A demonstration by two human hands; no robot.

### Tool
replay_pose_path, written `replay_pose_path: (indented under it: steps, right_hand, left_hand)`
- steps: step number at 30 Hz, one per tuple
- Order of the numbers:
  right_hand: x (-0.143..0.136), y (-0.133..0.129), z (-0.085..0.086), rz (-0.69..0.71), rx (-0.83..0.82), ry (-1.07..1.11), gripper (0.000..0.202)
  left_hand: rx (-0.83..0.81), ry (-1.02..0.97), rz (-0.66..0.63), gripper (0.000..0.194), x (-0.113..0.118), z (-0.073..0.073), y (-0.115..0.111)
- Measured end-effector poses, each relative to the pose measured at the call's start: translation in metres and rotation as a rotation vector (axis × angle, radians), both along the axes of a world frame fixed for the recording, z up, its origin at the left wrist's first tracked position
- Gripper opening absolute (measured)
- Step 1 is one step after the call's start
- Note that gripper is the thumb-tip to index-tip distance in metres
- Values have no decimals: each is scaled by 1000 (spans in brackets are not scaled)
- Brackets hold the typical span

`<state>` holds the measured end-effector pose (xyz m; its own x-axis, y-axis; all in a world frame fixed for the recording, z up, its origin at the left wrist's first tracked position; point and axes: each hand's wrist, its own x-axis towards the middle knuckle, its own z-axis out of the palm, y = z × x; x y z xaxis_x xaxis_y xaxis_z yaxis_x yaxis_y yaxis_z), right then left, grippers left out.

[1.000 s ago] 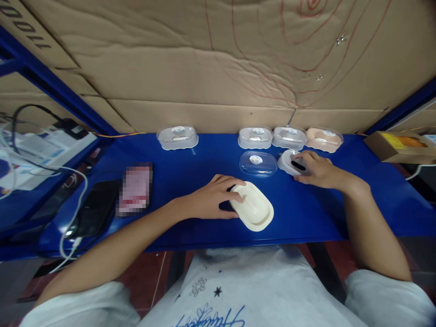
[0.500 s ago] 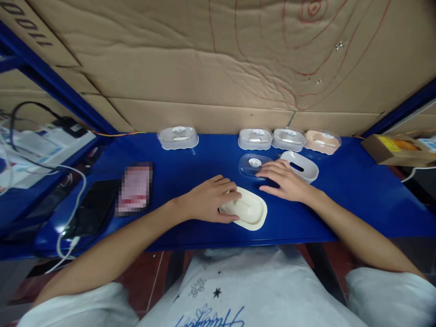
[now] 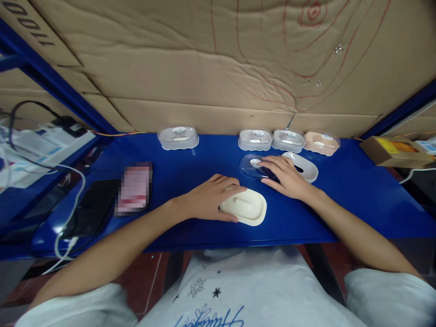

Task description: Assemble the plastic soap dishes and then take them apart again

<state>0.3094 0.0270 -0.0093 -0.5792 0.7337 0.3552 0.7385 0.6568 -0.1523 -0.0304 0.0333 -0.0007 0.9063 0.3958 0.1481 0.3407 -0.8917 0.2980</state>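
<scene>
A cream soap dish (image 3: 254, 211) lies on the blue table near its front edge. My left hand (image 3: 209, 200) holds its left end, thumb on the near rim and fingers along the far rim. Just beyond it, to the right, is a clear plastic lid (image 3: 248, 170) with a round sticker. My right hand (image 3: 286, 178) grips this lid, fingers over its top and thumb at the near side. Partly behind the right hand sits a white oval tray (image 3: 308, 170) with a dark slot.
Along the back stand lidded soap dishes: a grey one (image 3: 177, 138) at left, several at right including a peach one (image 3: 320, 143). A pixelated pink object (image 3: 133, 188), a black phone-like item (image 3: 93, 206) and white cables lie left. A cardboard box (image 3: 391, 152) stands right.
My right hand has closed down over the clear lid, its thumb now at the lid's near side. My left index finger has shifted from inside the cream soap dish to its far rim.
</scene>
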Motion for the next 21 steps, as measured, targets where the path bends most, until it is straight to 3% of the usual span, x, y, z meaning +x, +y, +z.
replay_pose_path:
  steps: [12,18,21]
  right_hand:
    - [-5,-2,1,141,-106,83,34]
    - [-15,-6,-6,211,-143,94,43]
    - [-15,-7,0,175,-77,32,44]
  left_hand:
    - [58,8,37,84,0,-4,0]
    - [47,51,-3,81,1,-3,-2]
    - [-12,140,1,76,2,1,-3]
